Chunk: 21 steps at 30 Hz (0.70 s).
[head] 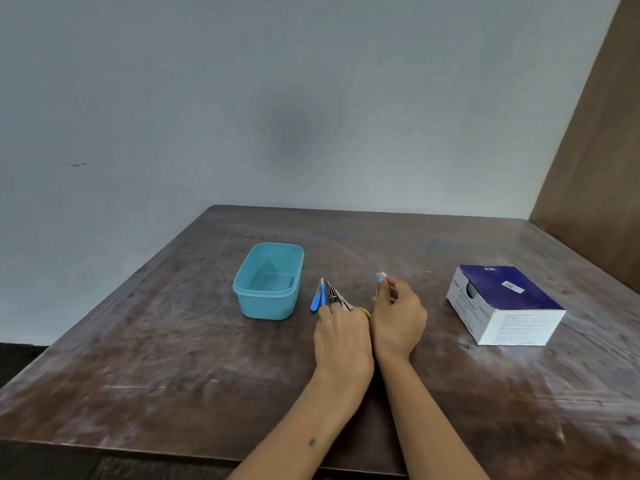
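Pinching a small white-and-blue piece (380, 278) at the fingertips of the right grip (398, 317), clamped on it just above the brown table (173, 341), with a blue-and-white box (505, 303) well apart to the right. Resting the left grip (341, 336), side by side with the right one, over the near ends of metal instruments (335, 295) lying just beside a blue-handled scalpel (317, 297); closed round them or merely laid on top, impossible to tell. Flanked on the left by an open-topped teal tub (268, 282), upright, near the scalpel but not touching it.
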Each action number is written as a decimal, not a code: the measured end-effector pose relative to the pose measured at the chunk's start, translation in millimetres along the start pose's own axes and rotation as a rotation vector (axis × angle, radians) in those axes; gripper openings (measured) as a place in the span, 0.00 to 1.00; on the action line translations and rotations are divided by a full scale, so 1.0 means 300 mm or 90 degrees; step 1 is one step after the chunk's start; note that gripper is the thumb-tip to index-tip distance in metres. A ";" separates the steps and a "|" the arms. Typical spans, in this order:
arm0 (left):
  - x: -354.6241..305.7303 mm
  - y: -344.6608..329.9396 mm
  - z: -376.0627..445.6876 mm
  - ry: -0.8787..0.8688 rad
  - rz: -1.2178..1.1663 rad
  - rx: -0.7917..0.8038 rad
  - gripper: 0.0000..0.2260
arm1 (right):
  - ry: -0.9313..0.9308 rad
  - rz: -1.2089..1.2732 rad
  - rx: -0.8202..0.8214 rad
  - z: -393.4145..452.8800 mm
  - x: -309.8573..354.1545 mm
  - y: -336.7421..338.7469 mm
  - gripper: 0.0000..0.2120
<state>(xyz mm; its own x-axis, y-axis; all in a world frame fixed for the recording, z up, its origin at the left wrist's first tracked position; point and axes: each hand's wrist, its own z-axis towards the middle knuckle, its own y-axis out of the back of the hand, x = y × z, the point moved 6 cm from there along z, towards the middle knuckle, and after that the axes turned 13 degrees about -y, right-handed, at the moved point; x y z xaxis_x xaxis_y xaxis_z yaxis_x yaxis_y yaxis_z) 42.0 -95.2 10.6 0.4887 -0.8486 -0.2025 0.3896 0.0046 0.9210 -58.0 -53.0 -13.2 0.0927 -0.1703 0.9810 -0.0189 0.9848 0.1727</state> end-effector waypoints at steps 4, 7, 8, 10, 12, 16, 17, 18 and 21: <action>-0.001 -0.026 0.012 -0.019 -0.061 -0.045 0.09 | -0.009 -0.009 0.005 0.010 -0.013 -0.002 0.10; 0.011 -0.029 0.011 0.007 -0.159 -0.085 0.07 | -0.015 0.019 0.005 0.015 -0.012 0.008 0.10; 0.021 -0.028 0.013 0.016 -0.192 -0.109 0.07 | -0.015 0.025 0.004 0.014 -0.011 0.010 0.10; 0.051 -0.020 0.024 0.058 -0.280 -0.152 0.08 | -0.006 0.032 -0.002 0.014 -0.009 0.011 0.10; 0.074 -0.016 0.047 0.102 -0.372 -0.154 0.12 | -0.002 0.046 -0.002 0.015 -0.004 0.011 0.10; 0.080 -0.002 0.120 0.116 -0.450 -0.101 0.14 | -0.009 0.124 0.010 0.019 0.006 0.015 0.09; 0.077 0.002 0.133 0.103 -0.453 -0.090 0.12 | -0.017 0.153 0.014 0.023 0.003 0.014 0.09; 0.077 0.006 0.144 0.086 -0.450 -0.090 0.10 | -0.031 0.184 0.021 0.026 -0.001 0.011 0.09; 0.090 0.012 0.159 0.040 -0.436 -0.115 0.10 | -0.076 0.255 0.054 0.033 -0.013 -0.015 0.11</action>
<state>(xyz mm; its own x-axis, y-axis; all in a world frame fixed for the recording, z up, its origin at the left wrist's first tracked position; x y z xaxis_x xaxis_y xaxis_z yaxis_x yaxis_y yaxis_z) 19.3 -143.2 24.4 0.1296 -0.6602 -0.7398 0.7457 -0.4268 0.5116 -68.2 -57.1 -17.0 -0.0550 0.2180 0.9744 -0.1125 0.9683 -0.2230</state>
